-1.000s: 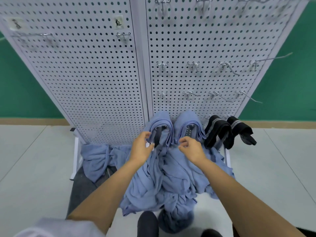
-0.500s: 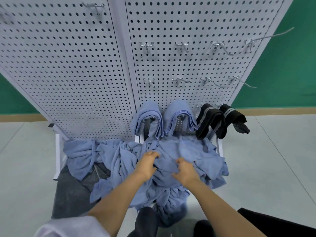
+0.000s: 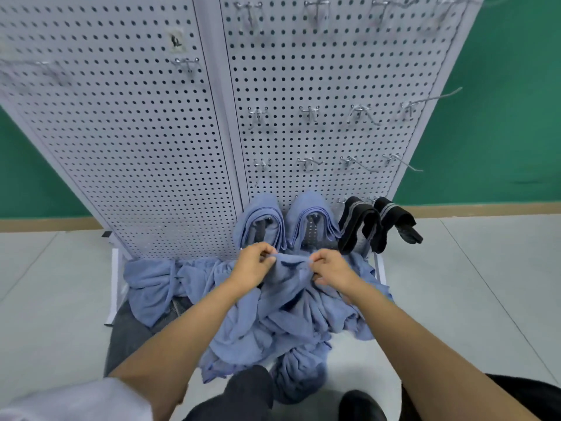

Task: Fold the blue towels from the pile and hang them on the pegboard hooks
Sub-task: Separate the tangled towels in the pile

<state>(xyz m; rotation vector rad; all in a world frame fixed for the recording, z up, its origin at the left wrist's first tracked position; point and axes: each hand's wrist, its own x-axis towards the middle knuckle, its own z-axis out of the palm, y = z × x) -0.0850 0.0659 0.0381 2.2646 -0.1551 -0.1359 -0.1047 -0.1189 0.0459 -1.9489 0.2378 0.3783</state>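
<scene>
A heap of blue towels (image 3: 288,326) lies at the foot of the white pegboard (image 3: 158,141). My left hand (image 3: 253,264) and my right hand (image 3: 332,268) each pinch the top edge of one blue towel (image 3: 290,270), lifted a little above the heap and stretched between them. Two folded blue towels (image 3: 262,214) (image 3: 312,211) hang on the bottom row of hooks just behind my hands. Empty metal hooks (image 3: 308,162) stand in rows higher on the right panel.
Two black cloths (image 3: 358,223) hang on hooks to the right of the folded towels. A dark grey mat (image 3: 130,329) lies under the heap on the left. Pale floor surrounds the stand, with a green wall (image 3: 510,117) behind. My dark shoes (image 3: 361,405) are at the bottom.
My hands went from the hung towels down into the heap, took hold of a towel, and have now raised its edge. The view tilted back up.
</scene>
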